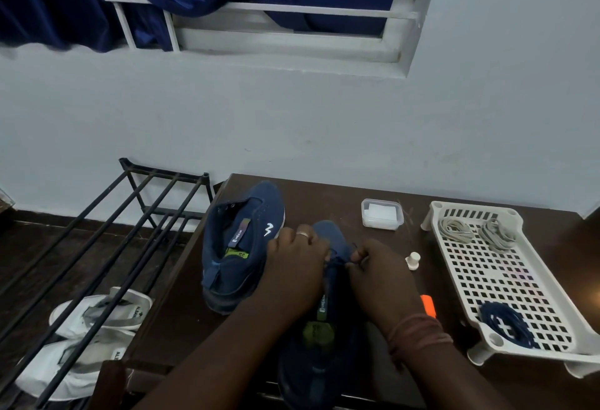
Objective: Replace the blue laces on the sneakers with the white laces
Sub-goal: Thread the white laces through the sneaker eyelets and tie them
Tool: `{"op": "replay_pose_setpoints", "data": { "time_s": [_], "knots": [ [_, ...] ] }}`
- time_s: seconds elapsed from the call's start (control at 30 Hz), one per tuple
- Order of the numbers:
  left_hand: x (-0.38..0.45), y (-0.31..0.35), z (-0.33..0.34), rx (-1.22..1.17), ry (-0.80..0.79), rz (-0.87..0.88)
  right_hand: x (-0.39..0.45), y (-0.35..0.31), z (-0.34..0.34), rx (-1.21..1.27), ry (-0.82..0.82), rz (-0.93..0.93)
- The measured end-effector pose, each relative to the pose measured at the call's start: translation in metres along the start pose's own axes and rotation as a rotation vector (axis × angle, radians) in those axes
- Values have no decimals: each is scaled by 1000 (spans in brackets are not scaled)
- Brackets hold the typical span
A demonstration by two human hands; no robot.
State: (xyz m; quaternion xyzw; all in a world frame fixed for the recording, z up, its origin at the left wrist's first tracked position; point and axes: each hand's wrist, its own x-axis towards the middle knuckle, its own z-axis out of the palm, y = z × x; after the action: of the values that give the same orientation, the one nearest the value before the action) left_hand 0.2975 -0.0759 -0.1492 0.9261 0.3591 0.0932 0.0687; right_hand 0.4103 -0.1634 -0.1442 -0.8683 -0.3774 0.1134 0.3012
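both hands, left (293,267) and right (378,271), are pinched on the blue lace (337,262) of the near sneaker (324,338) at the table's (324,202) front edge. best to ease it out eyelet by eyelet, steadying the shoe. white laces (456,231) wait in the tray (506,280).

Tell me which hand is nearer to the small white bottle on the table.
Right. The right hand is just left of the small white bottle, while the left hand is farther away, beyond the near sneaker.
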Motion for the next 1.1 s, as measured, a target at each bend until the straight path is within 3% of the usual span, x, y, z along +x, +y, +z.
{"op": "replay_pose_setpoints", "data": {
  "time_s": [0.1,0.17,0.23,0.4,0.47,0.5,0.63,0.7,0.8,0.93,1.03,1.1],
  "knots": [
    [10,-11,-6,-451,-31,-212,2,2,2,23,13,16],
    [11,-18,-9,-684,-36,-225,3,2,3,32,27,-11],
    [6,-12,-14,-613,-95,-157,2,1,3,46,27,-40],
    [3,-3,-11,45,5,-20,3,2,3,48,16,-60],
    [6,-4,-11,10,31,-60,2,2,3,42,17,-54],
    [7,-2,-15,-158,66,-99,2,1,2,44,20,-50],
    [11,-3,-34,-1220,106,-290,2,1,3,41,33,-32],
    [11,-9,-38,-1341,113,-295,3,2,3,39,25,-26],
    [8,-12,-29,-843,78,-265,4,1,2,33,5,-18],
    [2,-3,-16,-80,-50,-83,3,1,2,13,11,-25],
    [-2,-1,-15,153,-32,-22,4,2,2,8,12,-41],
    [-3,3,-16,126,8,-40,4,2,2,0,4,-40]
  ]
}}
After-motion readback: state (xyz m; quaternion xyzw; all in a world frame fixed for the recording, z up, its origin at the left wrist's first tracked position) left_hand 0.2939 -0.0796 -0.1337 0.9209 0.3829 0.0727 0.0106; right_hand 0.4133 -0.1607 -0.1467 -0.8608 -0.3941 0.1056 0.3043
